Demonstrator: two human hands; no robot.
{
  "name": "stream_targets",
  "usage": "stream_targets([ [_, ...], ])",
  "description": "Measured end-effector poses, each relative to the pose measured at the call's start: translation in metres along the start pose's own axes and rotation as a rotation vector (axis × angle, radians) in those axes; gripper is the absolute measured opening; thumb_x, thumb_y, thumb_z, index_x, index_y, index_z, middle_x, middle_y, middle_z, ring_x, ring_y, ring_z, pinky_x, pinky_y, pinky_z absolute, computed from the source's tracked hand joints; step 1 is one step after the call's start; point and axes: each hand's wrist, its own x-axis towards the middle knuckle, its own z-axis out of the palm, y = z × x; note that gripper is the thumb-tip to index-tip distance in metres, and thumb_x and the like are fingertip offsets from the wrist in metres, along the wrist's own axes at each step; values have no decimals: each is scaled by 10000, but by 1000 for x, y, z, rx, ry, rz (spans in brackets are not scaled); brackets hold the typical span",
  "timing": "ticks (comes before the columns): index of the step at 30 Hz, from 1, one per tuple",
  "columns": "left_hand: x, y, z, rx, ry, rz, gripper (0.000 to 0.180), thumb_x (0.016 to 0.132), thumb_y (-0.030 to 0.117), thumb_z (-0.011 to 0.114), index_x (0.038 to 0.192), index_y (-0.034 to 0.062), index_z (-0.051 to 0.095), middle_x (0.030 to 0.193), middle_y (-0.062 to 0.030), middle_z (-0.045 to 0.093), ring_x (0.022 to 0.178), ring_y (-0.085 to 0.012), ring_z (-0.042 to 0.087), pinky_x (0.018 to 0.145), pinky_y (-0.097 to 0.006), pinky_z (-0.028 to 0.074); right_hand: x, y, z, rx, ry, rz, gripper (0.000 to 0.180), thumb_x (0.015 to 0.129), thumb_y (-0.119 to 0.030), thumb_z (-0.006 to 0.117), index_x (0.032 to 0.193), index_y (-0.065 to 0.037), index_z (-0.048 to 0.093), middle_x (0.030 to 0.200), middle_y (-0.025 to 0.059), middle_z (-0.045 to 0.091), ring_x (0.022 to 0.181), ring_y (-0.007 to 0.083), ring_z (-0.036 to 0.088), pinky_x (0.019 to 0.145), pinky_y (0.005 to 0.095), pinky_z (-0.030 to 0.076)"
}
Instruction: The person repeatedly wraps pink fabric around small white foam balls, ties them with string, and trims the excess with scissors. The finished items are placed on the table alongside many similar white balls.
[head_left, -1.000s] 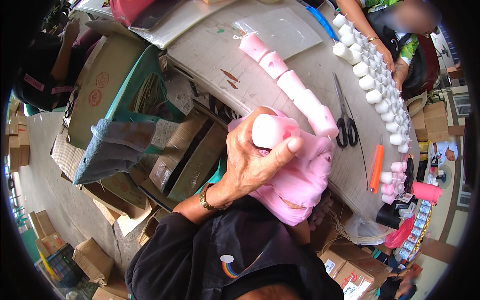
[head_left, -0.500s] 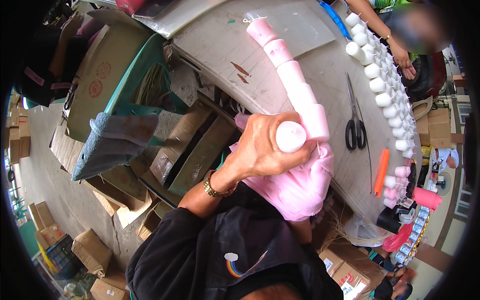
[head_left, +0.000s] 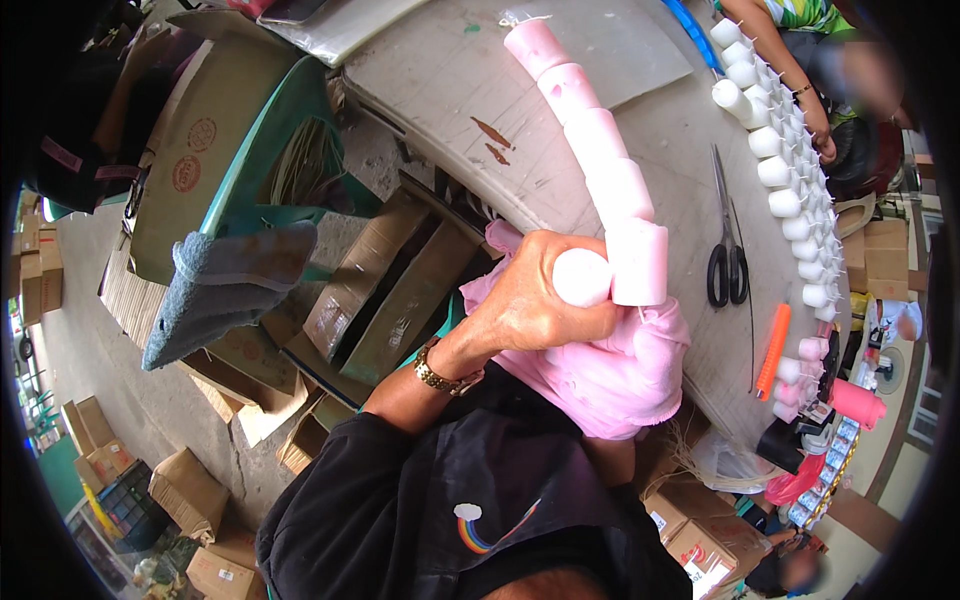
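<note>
At the centre of the frame, the person's left hand (head_left: 545,300) has its fingers and thumb closed around a short pale pink candle (head_left: 581,277), one round end turned up toward the camera. A gold-coloured wristwatch (head_left: 440,370) circles that wrist. The right forearm (head_left: 610,462) rises from the lower centre into a bunched pink cloth (head_left: 615,385); the cloth hides the right hand, so I cannot tell whether its grip is apart or together. Just right of the held candle stands the nearest of a curved row of pink candles (head_left: 597,142), which runs up the grey table (head_left: 665,165) to the upper centre, though whether the two touch is unclear. Scissors (head_left: 727,270) with black handles lie to the right of the row, and an orange ridged tool (head_left: 773,352) lies lower right. Rows of white candles (head_left: 785,203) with wicks line the right side of the frame, beside a co-worker's arm (head_left: 785,60) at the upper right. At the left, a grey-blue towel (head_left: 225,290) hangs over green plastic furniture (head_left: 262,145), with open cardboard boxes (head_left: 375,275) between it and the table.
</note>
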Motion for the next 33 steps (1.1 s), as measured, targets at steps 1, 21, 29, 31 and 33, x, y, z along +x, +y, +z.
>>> stream_targets([
  [1,0,0,-1,1,-13,1,117,704,53,719,794,-2,667,681,28,608,649,-44,530,584,-244,453,0,0,-1,0,2,-8,488,940,-396,421,1241,-13,446,1150,179,488,1081,281,518,951,444,415],
  [21,3,-1,18,126,47,168,134,696,66,718,699,14,594,667,-33,614,612,-113,577,576,-264,461,-6,-2,-18,69,209,-311,188,964,-214,459,1060,-55,488,898,58,471,867,149,497,795,336,425],
  [29,6,-11,13,172,-106,208,173,644,96,699,657,40,535,563,-84,518,497,-205,515,514,-325,431,-11,-9,-37,-335,207,-333,44,953,-105,495,974,-73,472,822,13,432,778,104,450,734,285,404],
  [31,6,-10,11,170,-122,201,170,642,93,697,655,41,535,563,-85,515,497,-202,509,512,-327,427,-11,-8,-36,-492,290,-341,60,937,-59,514,955,-73,459,818,7,420,760,97,425,717,270,387],
  [33,6,-8,9,188,-135,175,168,639,90,696,655,42,536,564,-86,512,497,-197,500,511,-326,424,-12,-7,-31,-547,322,-390,97,921,-24,534,947,-70,452,818,2,410,750,93,407,710,263,379],
])
